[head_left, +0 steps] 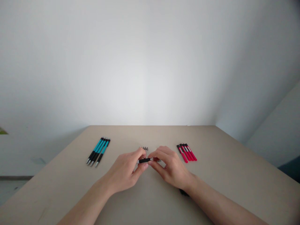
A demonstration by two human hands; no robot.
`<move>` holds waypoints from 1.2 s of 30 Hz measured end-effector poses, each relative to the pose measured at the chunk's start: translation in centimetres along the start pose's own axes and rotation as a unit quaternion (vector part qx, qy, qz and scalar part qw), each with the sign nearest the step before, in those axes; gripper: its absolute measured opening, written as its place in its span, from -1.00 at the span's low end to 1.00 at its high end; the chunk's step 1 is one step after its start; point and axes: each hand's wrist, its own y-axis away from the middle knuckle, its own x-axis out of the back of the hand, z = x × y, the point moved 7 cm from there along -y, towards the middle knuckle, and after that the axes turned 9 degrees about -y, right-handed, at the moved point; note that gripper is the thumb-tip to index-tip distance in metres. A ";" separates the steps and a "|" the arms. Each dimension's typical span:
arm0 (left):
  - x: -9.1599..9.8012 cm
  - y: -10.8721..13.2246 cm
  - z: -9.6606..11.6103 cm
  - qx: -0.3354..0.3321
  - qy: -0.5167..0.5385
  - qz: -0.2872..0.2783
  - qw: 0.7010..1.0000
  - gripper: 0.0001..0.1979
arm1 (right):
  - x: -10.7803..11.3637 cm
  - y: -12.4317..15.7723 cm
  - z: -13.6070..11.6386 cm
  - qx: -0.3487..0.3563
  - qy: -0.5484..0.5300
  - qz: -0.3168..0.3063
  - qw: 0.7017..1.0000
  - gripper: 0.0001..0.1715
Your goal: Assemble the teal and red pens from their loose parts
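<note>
My left hand (129,167) is closed round a pen (144,160), whose black grip section shows between the two hands, lying roughly level. The thumb and fingers of my right hand (169,164) pinch the pen's silver tip end from the other side. The rest of the pen is hidden behind my left fingers. Just beyond my left fingertips, a few small grey pointed pieces (145,148) stand on the table, partly covered by the hand. Another small greyish bit shows by my right fingers, too hidden to name.
On the table (150,200), several blue-and-black pens (98,151) lie side by side at the left. Several red tubes with black caps (187,152) lie in a row at the right. A black object (183,192) is partly hidden under my right wrist. A white wall (145,62) rises behind.
</note>
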 end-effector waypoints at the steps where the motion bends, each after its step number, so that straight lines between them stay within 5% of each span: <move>1: 0.0 0.0 0.0 0.002 -0.001 0.000 1.000 -0.92 | 0.0 0.0 0.0 0.000 0.002 -0.001 1.000 -0.88; 36: -0.9 -0.2 -0.2 0.007 -0.033 -0.021 0.999 -0.91 | -0.8 -0.2 0.3 -0.027 0.023 -0.056 0.998 -0.82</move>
